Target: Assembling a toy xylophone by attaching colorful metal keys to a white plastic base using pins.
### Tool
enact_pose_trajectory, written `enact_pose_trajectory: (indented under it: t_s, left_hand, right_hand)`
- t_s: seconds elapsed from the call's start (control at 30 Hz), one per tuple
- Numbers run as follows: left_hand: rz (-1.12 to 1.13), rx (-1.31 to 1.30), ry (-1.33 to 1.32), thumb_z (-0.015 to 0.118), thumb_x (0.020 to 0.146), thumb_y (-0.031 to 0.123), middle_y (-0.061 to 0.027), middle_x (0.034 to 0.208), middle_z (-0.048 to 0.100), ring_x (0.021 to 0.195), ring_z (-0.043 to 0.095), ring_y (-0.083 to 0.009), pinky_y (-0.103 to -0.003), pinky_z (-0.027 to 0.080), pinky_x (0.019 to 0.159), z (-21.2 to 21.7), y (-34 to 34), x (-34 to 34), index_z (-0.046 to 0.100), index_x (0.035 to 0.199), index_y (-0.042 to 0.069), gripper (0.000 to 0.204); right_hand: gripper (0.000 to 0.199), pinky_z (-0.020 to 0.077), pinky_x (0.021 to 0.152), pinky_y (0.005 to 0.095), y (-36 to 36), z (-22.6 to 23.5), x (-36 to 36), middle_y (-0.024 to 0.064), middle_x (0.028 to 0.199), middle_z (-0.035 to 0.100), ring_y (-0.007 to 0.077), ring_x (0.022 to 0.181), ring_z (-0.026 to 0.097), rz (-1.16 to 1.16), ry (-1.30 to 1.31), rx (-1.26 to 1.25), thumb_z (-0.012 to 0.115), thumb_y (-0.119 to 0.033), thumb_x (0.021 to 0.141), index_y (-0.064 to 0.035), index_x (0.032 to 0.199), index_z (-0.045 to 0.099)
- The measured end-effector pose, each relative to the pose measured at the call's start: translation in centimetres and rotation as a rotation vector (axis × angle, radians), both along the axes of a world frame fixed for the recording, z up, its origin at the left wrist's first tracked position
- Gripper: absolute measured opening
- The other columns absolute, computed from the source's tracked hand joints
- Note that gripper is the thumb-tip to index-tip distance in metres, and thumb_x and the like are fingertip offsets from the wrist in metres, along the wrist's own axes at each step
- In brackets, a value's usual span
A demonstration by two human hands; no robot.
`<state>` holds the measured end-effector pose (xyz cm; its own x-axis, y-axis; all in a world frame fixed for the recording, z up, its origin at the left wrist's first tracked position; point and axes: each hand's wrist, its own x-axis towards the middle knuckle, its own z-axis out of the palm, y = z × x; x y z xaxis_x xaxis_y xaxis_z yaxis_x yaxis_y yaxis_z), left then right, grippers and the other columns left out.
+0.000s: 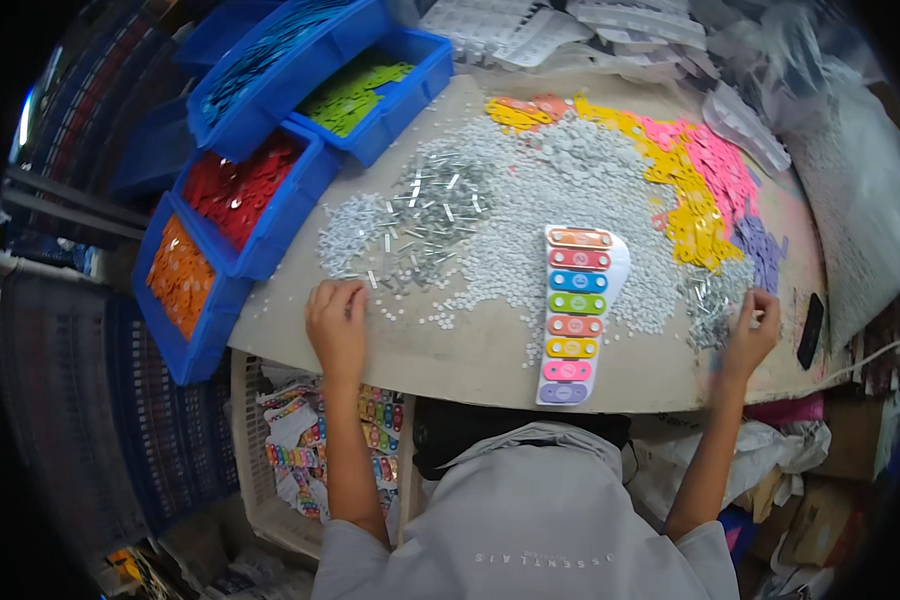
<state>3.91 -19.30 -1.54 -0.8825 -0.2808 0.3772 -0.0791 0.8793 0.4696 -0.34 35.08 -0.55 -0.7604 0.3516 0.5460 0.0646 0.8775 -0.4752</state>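
Observation:
A toy xylophone [573,310] lies on the table in front of me, its white base carrying a column of coloured bars from orange at the far end to purple at the near end. White round caps show at the ends of several bars. To its left, my left hand [338,325] is closed, fingertips at the edge of a heap of small white pegs [346,235]. My right hand [753,335] pinches beside a small pile of metal pins [708,308]. What either hand holds, if anything, is too small to make out.
Blue bins [238,262] of red, orange, green and blue bars stand at the left. White caps [560,175] and loose metal pins [440,205] cover mid-table. Yellow bars [700,215], pink bars [725,170] and purple bars [762,250] lie right. A crate [253,480] of xylophones sits below the edge.

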Motion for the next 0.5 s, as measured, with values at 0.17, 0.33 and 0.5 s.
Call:
enact_pose_trajectory:
  t_s: [0.17,0.33,0.5]
  left_hand:
    - [0.028,-0.039,0.029,0.068,0.088,0.007,-0.0104,0.091,0.064,0.089,0.06,-0.0315,-0.04,0.048,0.08,0.1,0.7,-0.3,0.067,0.097,0.001,0.011]
    - [-0.15,0.989,-0.182,0.062,0.098,0.01,-0.0061,0.089,0.07,0.08,0.065,-0.012,-0.025,0.05,0.069,3.5,7.6,1.5,0.068,0.1,0.002,0.01]
    - [-0.423,1.433,-0.553,0.064,0.096,0.006,-0.0097,0.09,0.073,0.075,0.067,-0.0105,-0.021,0.049,0.059,2.7,13.1,3.4,0.069,0.108,-0.003,0.016]
  right_hand:
    - [0.012,0.0483,0.082,0.0369,-8.8,1.9,3.6,0.0117,0.099,0.067,0.0275,0.093,0.063,0.36,0.087,-0.14,0.069,0.005,0.085,-0.0023,0.092,0.063]
    - [0.023,0.0499,0.078,0.0391,-15.1,3.5,6.4,0.0107,0.095,0.069,0.0292,0.088,0.063,0.657,-0.049,-0.151,0.076,0.007,0.073,-0.0033,0.089,0.064]
    - [0.023,0.0492,0.076,0.0394,-16.5,2.2,7.2,0.0091,0.093,0.07,0.0295,0.086,0.062,0.772,-0.143,-0.242,0.079,0.006,0.071,-0.0036,0.087,0.065]
